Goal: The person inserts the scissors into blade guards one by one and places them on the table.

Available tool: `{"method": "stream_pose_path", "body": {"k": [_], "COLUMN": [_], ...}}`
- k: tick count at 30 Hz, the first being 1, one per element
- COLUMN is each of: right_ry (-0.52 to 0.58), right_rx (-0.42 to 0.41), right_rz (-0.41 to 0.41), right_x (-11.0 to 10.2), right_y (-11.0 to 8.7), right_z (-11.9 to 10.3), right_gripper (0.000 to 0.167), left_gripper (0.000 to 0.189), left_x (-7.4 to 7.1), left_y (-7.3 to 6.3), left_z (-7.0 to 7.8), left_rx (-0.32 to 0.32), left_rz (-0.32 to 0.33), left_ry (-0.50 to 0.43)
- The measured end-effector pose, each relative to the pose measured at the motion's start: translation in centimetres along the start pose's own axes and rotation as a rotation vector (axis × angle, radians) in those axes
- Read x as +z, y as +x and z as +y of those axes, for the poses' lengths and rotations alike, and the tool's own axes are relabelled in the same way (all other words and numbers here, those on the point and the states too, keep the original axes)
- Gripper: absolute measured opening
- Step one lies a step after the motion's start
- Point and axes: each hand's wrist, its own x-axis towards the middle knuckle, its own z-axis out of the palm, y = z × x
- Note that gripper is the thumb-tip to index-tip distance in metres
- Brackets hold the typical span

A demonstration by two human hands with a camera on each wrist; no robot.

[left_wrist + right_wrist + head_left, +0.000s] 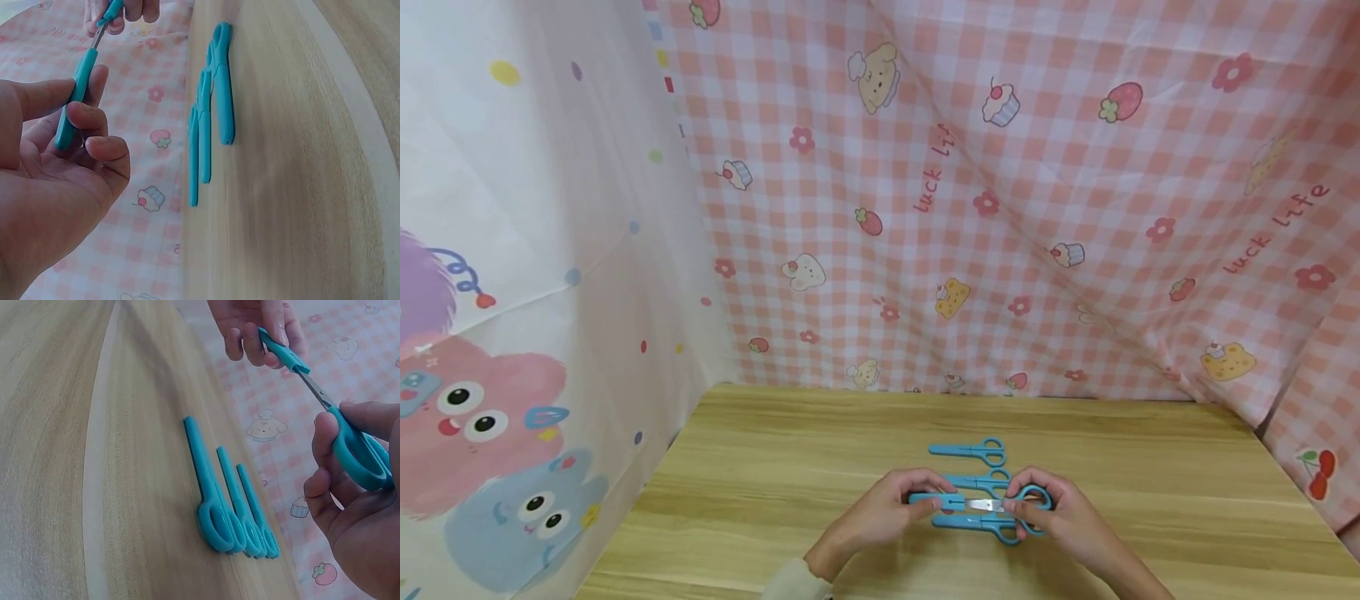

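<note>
Above the table, my left hand (883,504) pinches a blue blade cover (953,502) between thumb and fingers. My right hand (1067,515) grips the handle loops of a pair of scissors (356,450). A stretch of the metal blades (984,505) shows between cover and handles; the tips are hidden inside the cover. Below the hands lie three more pairs of blue scissors in a row, each with its blades in a cover: the far pair (966,451), the middle pair (976,482) and the near pair (970,522). Their loops point right in the head view.
The wooden table (737,483) spreads out under both hands. Behind it hangs a pink checked curtain (835,308) with printed cupcakes and strawberries, reaching down to the back edge. A white cloth (602,350) with cartoon figures hangs along the left side.
</note>
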Motion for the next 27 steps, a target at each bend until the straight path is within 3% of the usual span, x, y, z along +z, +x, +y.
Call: {"method": "stream_pose_path", "body": {"k": [13,21,27], "right_ry": [0.010,0.022,0.012], "right_rx": [-0.036,0.065,0.064], "right_rz": [-0.014,-0.004,-0.008], "right_x": [0.27,0.31,0.41], "right_y": [0.10,0.17,0.14], "right_z": [-0.14,-0.14,-0.31], "right_gripper": [0.016,0.020,0.021], "left_gripper": [0.017,0.019,0.019], "left_x": [0.20,0.17,0.14], "left_y": [0.15,0.28,0.30], "left_z": [-0.06,-0.09,-0.14], "left_rx": [0.005,0.019,0.037], "left_rz": [0.000,-0.031,-0.037], "left_ry": [0.004,-0.038,-0.025]}}
